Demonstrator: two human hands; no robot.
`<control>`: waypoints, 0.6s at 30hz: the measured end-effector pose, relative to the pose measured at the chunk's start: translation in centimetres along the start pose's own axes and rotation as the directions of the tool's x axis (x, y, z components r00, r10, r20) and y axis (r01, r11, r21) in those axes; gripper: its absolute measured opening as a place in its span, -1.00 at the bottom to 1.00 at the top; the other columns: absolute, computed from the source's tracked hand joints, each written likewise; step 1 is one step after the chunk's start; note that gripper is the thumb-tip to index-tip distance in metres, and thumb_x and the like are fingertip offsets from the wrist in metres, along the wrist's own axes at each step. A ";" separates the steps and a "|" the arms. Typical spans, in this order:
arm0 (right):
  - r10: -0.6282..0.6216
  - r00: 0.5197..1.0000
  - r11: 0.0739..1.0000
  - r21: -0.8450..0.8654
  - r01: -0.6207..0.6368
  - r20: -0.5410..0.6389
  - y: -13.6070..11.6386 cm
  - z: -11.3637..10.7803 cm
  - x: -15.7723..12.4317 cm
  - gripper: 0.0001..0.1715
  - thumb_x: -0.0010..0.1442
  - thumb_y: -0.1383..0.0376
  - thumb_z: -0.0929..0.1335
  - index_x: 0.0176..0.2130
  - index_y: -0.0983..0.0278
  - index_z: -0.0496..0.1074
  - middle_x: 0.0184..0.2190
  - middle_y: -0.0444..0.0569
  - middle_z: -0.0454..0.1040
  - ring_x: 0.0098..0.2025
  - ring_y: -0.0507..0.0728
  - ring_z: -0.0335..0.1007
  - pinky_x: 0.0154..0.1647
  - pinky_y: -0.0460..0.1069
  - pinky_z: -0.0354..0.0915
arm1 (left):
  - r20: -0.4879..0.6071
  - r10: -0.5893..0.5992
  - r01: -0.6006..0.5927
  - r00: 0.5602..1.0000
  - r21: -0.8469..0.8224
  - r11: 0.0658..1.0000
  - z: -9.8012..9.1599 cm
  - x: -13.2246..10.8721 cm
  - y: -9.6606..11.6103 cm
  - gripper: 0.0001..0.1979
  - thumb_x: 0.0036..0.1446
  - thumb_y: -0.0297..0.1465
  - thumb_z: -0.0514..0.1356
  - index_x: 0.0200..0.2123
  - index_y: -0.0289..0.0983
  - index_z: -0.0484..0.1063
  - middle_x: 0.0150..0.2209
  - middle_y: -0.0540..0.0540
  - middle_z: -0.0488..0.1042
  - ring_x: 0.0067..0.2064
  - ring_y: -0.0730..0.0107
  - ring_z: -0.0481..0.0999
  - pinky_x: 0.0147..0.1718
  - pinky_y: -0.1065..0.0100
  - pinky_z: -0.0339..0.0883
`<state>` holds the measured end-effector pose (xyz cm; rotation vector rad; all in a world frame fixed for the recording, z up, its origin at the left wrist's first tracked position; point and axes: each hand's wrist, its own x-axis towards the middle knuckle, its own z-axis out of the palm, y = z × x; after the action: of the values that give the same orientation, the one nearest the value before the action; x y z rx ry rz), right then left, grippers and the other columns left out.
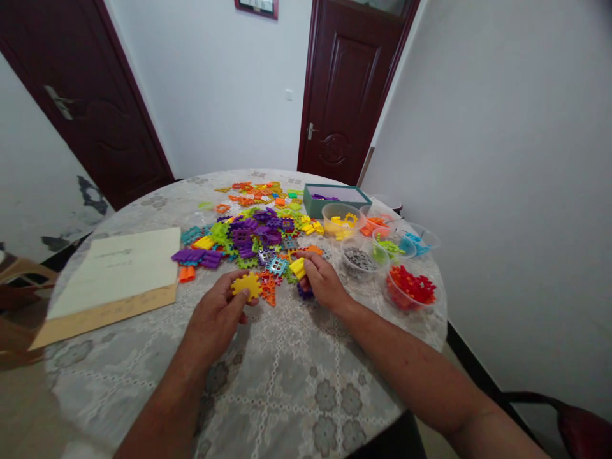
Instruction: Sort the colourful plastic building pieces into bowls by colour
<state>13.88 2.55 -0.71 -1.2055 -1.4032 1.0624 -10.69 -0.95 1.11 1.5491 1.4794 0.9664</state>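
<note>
My left hand [224,309] pinches a flat yellow toothed building piece [247,287] between thumb and fingers, just above the table. In my right hand [322,277] is a yellow ribbed building piece [297,268], gripped by thumb and fingertips. A dark purple piece [305,292] shows below the right fingers; whether it touches them I cannot tell. Between the hands lie an orange triangular lattice piece [268,290] and a light blue window piece [278,265]. Just beyond them spreads a mixed pile of purple, green and blue pieces [253,233].
Clear tubs stand at the right, with yellow [343,220], grey [362,258] and red pieces [410,285] among them. Behind them is a green box [335,203]. Paper sheets [119,268] lie at the left on the round, lace-patterned table [287,395].
</note>
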 end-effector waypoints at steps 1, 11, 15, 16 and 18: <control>0.009 1.000 1.000 0.020 -0.009 0.000 0.0 -0.1 0.1 -0.50 0.38 0.10 0.22 0.18 0.26 0.37 -0.45 -0.17 0.43 -0.48 0.02 0.37 -0.47 -0.10 0.34 | 0.002 0.001 -0.001 1.000 -0.004 1.000 0.0 0.0 0.0 -0.44 0.23 -0.11 0.17 0.24 -0.17 0.34 -0.29 -0.04 0.64 -0.49 0.32 0.56 -0.39 0.28 0.44; -0.062 0.998 0.995 0.080 0.061 0.006 -0.4 -0.7 0.6 -0.58 0.23 0.14 0.37 0.05 0.22 0.45 -0.42 -0.18 0.40 -0.44 0.02 0.37 -0.48 -0.10 0.33 | 0.006 -0.003 0.004 1.000 -0.018 1.000 0.0 0.0 0.1 -0.42 0.22 -0.13 0.17 0.25 -0.21 0.34 -0.29 -0.08 0.64 -0.43 0.27 0.60 -0.41 0.28 0.47; -0.141 0.987 0.988 -0.073 0.135 -0.075 -2.0 -2.6 2.0 -0.54 0.19 0.18 0.37 0.07 0.24 0.48 -0.31 -0.11 0.46 -0.42 0.03 0.39 -0.47 -0.08 0.36 | -0.013 0.020 -0.020 1.000 -0.034 0.999 0.1 -0.2 0.2 -0.45 0.21 -0.17 0.16 0.24 -0.21 0.36 -0.23 -0.12 0.63 -0.23 0.17 0.66 -0.42 0.31 0.49; -0.156 0.984 0.980 -0.140 0.143 -0.091 -2.5 -3.3 2.6 -0.52 0.19 0.19 0.36 0.09 0.25 0.49 -0.27 -0.08 0.49 -0.42 0.04 0.40 -0.45 -0.07 0.38 | -0.015 0.020 -0.021 1.000 -0.031 0.999 0.1 -0.3 0.3 -0.46 0.22 -0.18 0.15 0.24 -0.21 0.36 -0.22 -0.12 0.63 -0.21 0.17 0.66 -0.42 0.33 0.49; -0.221 0.965 0.937 -0.305 0.170 -0.141 -3.4 -4.9 4.2 -0.51 0.19 0.22 0.34 0.10 0.25 0.50 -0.19 -0.01 0.53 -0.37 0.07 0.44 -0.36 -0.01 0.43 | -0.017 0.013 -0.013 1.000 -0.021 1.000 0.1 -0.4 0.4 -0.47 0.23 -0.21 0.13 0.24 -0.20 0.36 -0.21 -0.11 0.62 -0.21 0.19 0.65 -0.42 0.35 0.48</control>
<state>18.01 6.43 3.89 -1.3006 -1.5423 0.6103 -10.44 -1.40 1.40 1.5405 1.4683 1.0018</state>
